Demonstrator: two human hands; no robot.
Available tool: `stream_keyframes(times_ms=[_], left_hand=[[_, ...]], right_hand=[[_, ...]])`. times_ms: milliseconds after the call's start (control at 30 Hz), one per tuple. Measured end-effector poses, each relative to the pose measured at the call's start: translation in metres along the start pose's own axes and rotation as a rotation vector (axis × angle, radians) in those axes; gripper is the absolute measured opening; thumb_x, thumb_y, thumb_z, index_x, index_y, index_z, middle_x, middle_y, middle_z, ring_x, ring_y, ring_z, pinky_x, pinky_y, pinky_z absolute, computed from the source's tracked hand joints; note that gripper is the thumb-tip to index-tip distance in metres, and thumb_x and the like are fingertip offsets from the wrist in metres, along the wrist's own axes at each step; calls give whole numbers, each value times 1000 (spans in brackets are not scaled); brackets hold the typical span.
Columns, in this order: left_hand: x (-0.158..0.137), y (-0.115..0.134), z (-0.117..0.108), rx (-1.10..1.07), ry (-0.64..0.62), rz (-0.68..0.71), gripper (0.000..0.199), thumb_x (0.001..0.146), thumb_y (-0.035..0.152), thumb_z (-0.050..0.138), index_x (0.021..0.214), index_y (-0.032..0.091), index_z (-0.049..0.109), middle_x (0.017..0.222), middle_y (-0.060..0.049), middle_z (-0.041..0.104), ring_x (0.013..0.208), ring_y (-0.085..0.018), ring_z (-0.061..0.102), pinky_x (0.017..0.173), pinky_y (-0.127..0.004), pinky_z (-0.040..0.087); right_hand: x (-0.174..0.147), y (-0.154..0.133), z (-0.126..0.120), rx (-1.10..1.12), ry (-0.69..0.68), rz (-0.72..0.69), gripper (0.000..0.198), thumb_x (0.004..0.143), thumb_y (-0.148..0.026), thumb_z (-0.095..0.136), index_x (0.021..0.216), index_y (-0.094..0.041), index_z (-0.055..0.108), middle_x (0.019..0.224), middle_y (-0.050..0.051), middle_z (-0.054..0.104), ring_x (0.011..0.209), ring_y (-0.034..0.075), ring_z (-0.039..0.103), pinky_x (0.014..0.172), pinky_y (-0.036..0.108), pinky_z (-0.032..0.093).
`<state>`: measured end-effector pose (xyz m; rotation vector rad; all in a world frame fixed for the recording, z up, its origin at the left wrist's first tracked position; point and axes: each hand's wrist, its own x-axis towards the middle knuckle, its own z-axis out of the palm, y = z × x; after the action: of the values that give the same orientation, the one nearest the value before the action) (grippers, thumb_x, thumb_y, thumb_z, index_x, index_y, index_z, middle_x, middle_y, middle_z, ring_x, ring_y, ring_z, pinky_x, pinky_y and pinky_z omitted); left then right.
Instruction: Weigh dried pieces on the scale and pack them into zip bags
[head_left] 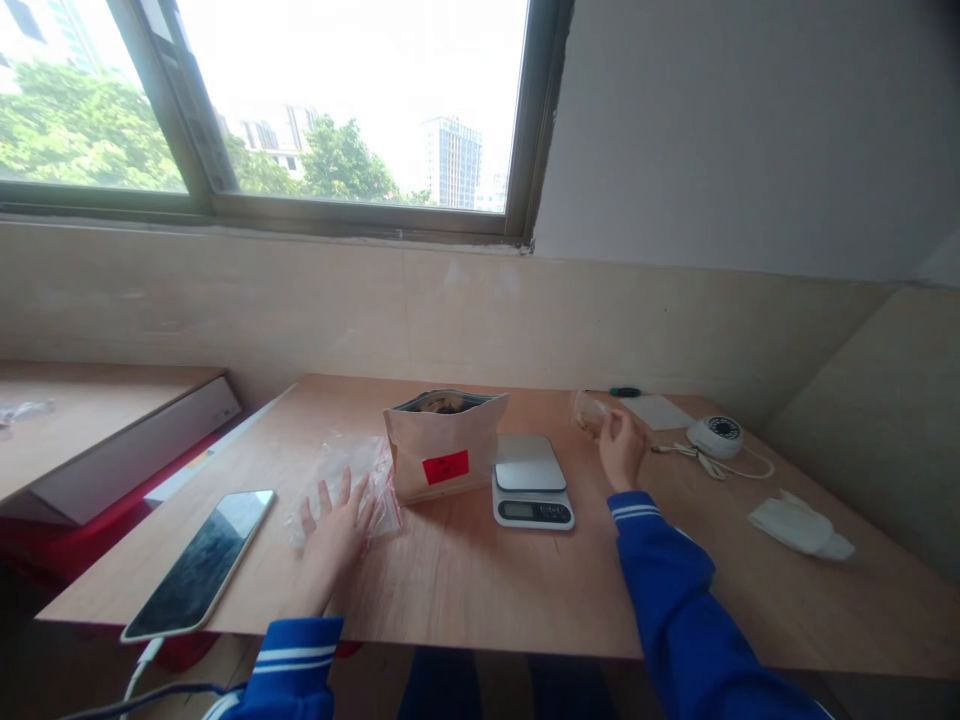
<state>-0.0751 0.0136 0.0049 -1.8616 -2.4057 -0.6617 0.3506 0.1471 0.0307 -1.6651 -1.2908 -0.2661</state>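
Observation:
My left hand [335, 523] lies with spread fingers over a pile of clear plastic zip bags [382, 490] with red-edged tops. My right hand [622, 450] pinches a small clear bag [589, 412] with something brownish in it, at the right of the scale. Between my hands an opened kraft paper pouch [409, 465] stands upright, a red label on its front and dark contents at its mouth. Close by its right side is a digital kitchen scale [531, 480] with a bare silver plate.
A phone [202, 565] with a charging cable [139, 665] lies at the table's left front. Toward the right are a white dome camera [715, 437] with cables, a white sheet [658, 412], a dark green tool [624, 392] and a crumpled white bag [799, 525]. The wall [337, 310] stands behind the table.

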Motion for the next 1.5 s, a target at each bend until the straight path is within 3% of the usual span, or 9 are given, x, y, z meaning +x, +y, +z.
stream_keyframes(times_ms=[67, 133, 300, 533, 733, 900, 1000, 1300, 1500], left_hand=[[-15, 25, -12, -139, 129, -75, 44, 91, 29, 32, 122, 17, 59, 148, -15, 40, 140, -40, 22, 109, -65, 10], [-39, 59, -23, -504, 170, -42, 39, 91, 35, 36, 117, 21, 60, 136, -13, 52, 133, -33, 37, 110, -55, 24], [-102, 138, -36, -1228, -237, 109, 45, 85, 43, 54, 126, 26, 55, 132, -10, 53, 116, -25, 53, 97, -37, 42], [-126, 139, -50, -1247, -506, 158, 27, 83, 43, 58, 88, 18, 66, 79, -4, 63, 70, -16, 56, 63, -25, 42], [-135, 141, -54, -1436, -415, -25, 32, 74, 46, 68, 68, 16, 58, 61, 1, 56, 55, -11, 51, 54, -23, 40], [-132, 147, -46, -1606, -315, -240, 33, 67, 43, 74, 67, 14, 58, 61, 1, 58, 58, -11, 55, 57, -22, 45], [-128, 144, -39, -1665, -242, -327, 35, 65, 43, 76, 66, 14, 56, 62, 2, 57, 58, -11, 55, 55, -21, 44], [-127, 146, -35, -1497, -102, -184, 41, 68, 43, 74, 57, 17, 44, 53, 5, 49, 54, -9, 48, 55, -20, 40], [-121, 146, -35, -1419, -252, -39, 43, 70, 47, 70, 56, 18, 41, 49, 5, 48, 50, -9, 45, 51, -21, 37]], right_hand=[[-9, -20, -44, 168, 146, 45, 42, 92, -45, 38, 101, -10, 60, 95, 18, 67, 84, 26, 61, 76, 37, 44], [-30, -47, -87, 278, 230, 70, 45, 90, -52, 42, 100, -12, 61, 95, 17, 67, 81, 24, 63, 72, 34, 46], [-109, -112, -144, 549, -21, 217, 40, 88, -53, 50, 99, -17, 63, 92, 11, 69, 78, 21, 64, 69, 31, 49], [-165, -131, -143, 718, -258, 357, 40, 88, -53, 49, 101, -18, 62, 103, 12, 68, 91, 25, 64, 77, 35, 50], [-176, -145, -141, 579, -155, 182, 37, 86, -45, 54, 111, -18, 56, 109, 14, 62, 94, 26, 58, 84, 41, 47], [-186, -157, -149, 699, -625, -5, 20, 91, -35, 49, 94, -20, 62, 91, 7, 67, 81, 20, 63, 73, 31, 51], [-188, -159, -154, 748, -751, -17, 18, 88, -33, 55, 97, -19, 63, 93, 6, 70, 84, 19, 67, 76, 30, 53], [-187, -154, -154, 792, -822, 90, 23, 87, -38, 57, 79, -18, 66, 82, 7, 74, 80, 22, 72, 71, 26, 54], [-181, -147, -155, 800, -795, 138, 25, 84, -39, 59, 75, -18, 65, 74, 6, 73, 73, 21, 71, 66, 25, 54]])
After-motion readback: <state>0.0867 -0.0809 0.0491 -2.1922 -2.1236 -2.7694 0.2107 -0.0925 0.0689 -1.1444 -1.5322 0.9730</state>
